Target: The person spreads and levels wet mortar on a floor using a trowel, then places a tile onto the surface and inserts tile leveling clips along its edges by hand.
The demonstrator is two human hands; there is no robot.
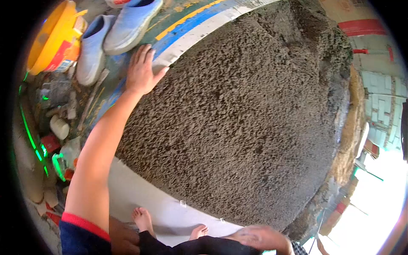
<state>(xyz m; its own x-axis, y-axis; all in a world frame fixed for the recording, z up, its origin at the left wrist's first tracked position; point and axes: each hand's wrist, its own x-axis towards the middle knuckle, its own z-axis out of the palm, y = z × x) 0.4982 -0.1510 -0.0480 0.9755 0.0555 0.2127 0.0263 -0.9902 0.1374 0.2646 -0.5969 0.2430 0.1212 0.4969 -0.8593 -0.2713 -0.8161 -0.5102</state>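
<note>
My left hand (143, 72) reaches out with its fingers spread and nothing in it. It rests at the pale strip (187, 44) that borders the wet grey mortar bed (238, 119), beside blue and yellow stripes on a dark surface. The thumb points toward the mortar. Low in the view, my right hand (257, 236) lies near my dark-clad knee; it is blurred and its fingers are not clear. A large pale tile (140, 182) with small white clips (182, 203) along its edge meets the mortar. My bare feet (142, 219) are on that tile.
Blue-grey clogs (91, 51) and a yellow bucket (53, 40) stand beyond my left hand. Rubble and a white cup-like object (59, 127) lie at the left. Rough mortar heaps (297, 25) rise at the far edge, and a brownish ledge (350, 127) runs along the right.
</note>
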